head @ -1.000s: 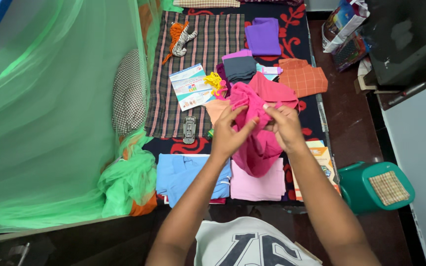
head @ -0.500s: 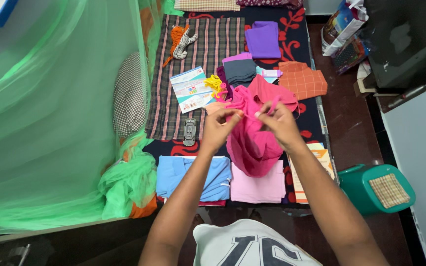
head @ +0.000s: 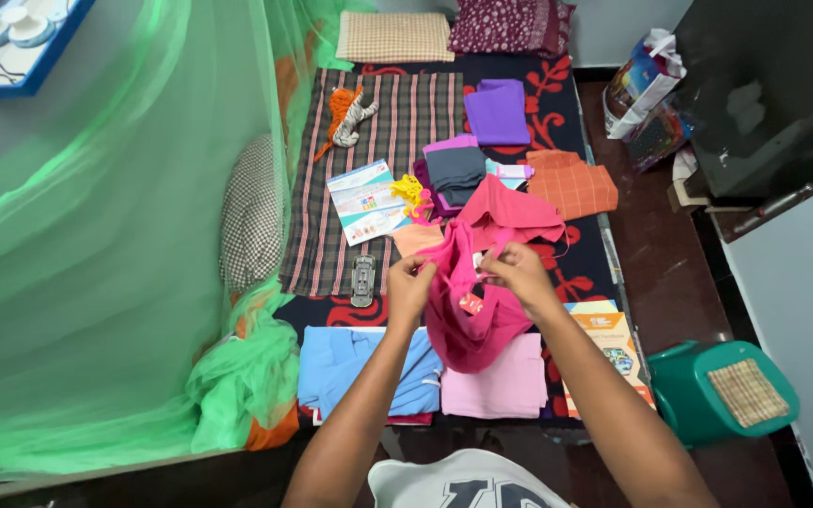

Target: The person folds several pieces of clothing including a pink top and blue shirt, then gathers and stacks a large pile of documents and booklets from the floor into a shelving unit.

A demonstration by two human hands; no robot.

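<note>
Pink garment (head: 470, 310), crumpled, small tag showing, hangs from both hands.

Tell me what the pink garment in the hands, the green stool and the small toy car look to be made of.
Pink garment: soft woven or knit cloth, matte; it drapes and creases between the left hand and right hand. Green stool: likely moulded plastic, smooth with slight sheen; its checked top looks woven. Toy car: grey, possibly metal or plastic; too small to tell.

We count two hands, left (head: 411, 287) and right (head: 518, 273); two printed paper booklets, at twelve o'clock (head: 366, 199) and four (head: 607, 339); one green plastic stool (head: 722, 390) at four o'clock; two pillows (head: 394, 36) at twelve.
</note>
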